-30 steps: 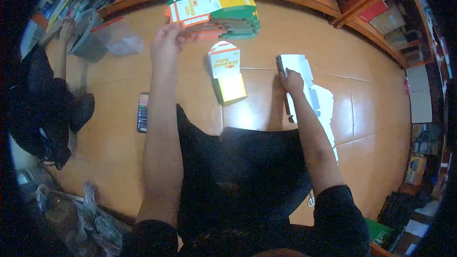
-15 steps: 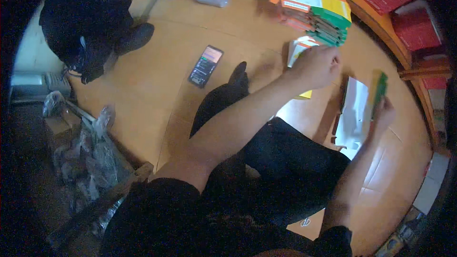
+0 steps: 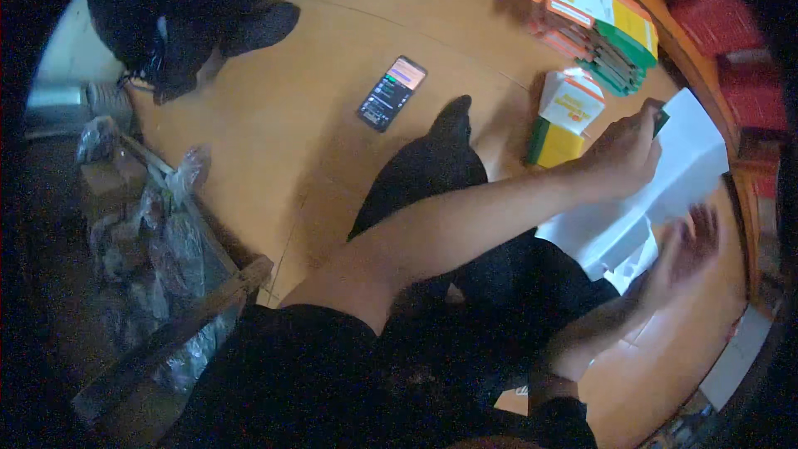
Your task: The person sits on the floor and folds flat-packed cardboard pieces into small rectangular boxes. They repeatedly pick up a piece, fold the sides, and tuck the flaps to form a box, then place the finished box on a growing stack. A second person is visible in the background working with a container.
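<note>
My left hand [image 3: 623,154] is closed on a flattened carton blank [image 3: 694,137], pinching it at a dark green edge. The blank's plain white inner side faces up, creased and tilted over my bent leg. My right hand [image 3: 694,241], smeared by motion, is held just beside the blank's near right part, fingers apart and holding nothing. A made-up or partly folded carton [image 3: 569,112] in white, orange, yellow and green lies beyond my left wrist. Farther off sits a fanned stack of flat cartons [image 3: 594,12] in the same colours.
A phone with a lit screen [image 3: 393,93] lies on the tiled floor [image 3: 316,58]. At far left another person in dark clothing [image 3: 179,8] sits near. A wooden frame [image 3: 166,341] holds clear plastic bags [image 3: 179,266]. Red boxes [image 3: 715,25] line a shelf at right.
My left hand has moved right and now grips the blank, which is raised with its white side showing. My right hand has let go of the green edge and moved nearer. The view has shifted.
</note>
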Tool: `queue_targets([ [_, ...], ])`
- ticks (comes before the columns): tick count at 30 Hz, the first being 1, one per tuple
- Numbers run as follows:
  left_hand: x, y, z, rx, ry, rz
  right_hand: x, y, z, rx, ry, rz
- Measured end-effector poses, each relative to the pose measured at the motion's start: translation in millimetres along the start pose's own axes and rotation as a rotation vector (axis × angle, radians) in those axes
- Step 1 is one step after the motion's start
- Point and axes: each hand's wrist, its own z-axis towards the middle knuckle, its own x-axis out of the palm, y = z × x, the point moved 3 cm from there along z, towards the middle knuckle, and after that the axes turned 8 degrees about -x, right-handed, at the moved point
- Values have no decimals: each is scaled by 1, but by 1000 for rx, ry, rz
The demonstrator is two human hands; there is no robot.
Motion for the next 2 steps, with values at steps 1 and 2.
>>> queue_targets([
  [1,9,-3,7,44,-55,22,-11,29,5,-61,-115,85],
  [2,1,-1,6,47,12,63,4,57,18,-200,0,374],
])
